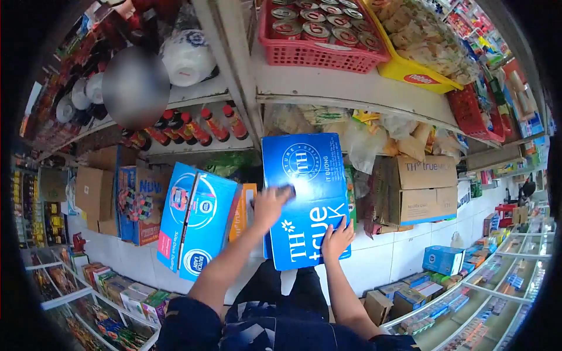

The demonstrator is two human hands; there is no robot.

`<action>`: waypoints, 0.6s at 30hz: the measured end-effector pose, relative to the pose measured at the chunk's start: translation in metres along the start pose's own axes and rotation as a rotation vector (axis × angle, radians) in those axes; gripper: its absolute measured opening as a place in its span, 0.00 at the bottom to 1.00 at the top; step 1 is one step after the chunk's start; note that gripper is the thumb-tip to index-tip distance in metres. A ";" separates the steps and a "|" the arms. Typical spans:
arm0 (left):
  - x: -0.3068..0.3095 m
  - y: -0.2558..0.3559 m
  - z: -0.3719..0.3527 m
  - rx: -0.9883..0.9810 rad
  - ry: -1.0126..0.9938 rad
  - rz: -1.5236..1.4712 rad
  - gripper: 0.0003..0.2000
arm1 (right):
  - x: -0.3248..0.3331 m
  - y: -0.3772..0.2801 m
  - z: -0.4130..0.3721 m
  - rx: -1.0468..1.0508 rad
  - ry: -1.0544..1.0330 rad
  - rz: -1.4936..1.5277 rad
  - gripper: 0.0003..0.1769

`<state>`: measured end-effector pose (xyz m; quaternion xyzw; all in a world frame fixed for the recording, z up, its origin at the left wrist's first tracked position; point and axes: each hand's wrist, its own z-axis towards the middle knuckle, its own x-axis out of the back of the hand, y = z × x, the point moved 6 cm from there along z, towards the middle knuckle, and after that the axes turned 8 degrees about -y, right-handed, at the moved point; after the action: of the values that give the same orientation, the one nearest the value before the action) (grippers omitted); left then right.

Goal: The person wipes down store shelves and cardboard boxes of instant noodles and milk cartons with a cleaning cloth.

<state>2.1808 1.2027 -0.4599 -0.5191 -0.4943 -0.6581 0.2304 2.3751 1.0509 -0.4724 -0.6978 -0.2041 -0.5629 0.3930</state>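
Note:
A large blue TH true milk carton (304, 158) stands in front of me with white lettering on its face. My left hand (272, 206) is at the carton's left half, its fingers closed on a small dark thing (290, 191) whose kind I cannot make out. Lower down, near the carton's right edge, my right hand (338, 238) lies against the printed face with fingers spread. Left of the carton is a light-blue Dutch Lady box (199, 219), tilted, with a dark slit along it. Part of an orange carton (242, 213) shows between the two.
Above are shelves with a red basket of cans (325, 55), a yellow crate of packets (421, 76) and red-capped bottles (193, 128). A brown TH true milk carton (426, 190) stands at the right. Glass display cases (480, 292) and more boxes line the floor behind me.

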 end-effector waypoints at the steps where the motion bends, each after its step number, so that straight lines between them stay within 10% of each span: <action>1: 0.015 0.000 0.029 -0.059 0.019 0.087 0.20 | -0.002 0.001 -0.001 -0.009 -0.018 0.003 0.31; 7: 0.007 0.012 0.172 -0.247 0.200 0.241 0.20 | -0.004 0.007 0.001 -0.013 -0.027 0.050 0.32; 12: -0.025 0.060 0.155 -0.183 0.072 0.086 0.19 | 0.003 0.013 -0.003 -0.012 -0.016 0.136 0.32; 16: -0.042 0.091 0.066 -0.312 -0.052 -0.051 0.15 | -0.005 0.052 0.002 -0.129 0.102 0.623 0.34; 18: -0.046 0.110 0.015 -0.349 -0.276 -0.065 0.16 | -0.020 0.082 0.012 -0.322 -0.224 1.658 0.39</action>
<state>2.2938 1.1619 -0.4573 -0.6199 -0.4161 -0.6637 0.0459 2.4368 1.0136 -0.5180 -0.7206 0.4179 -0.0430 0.5516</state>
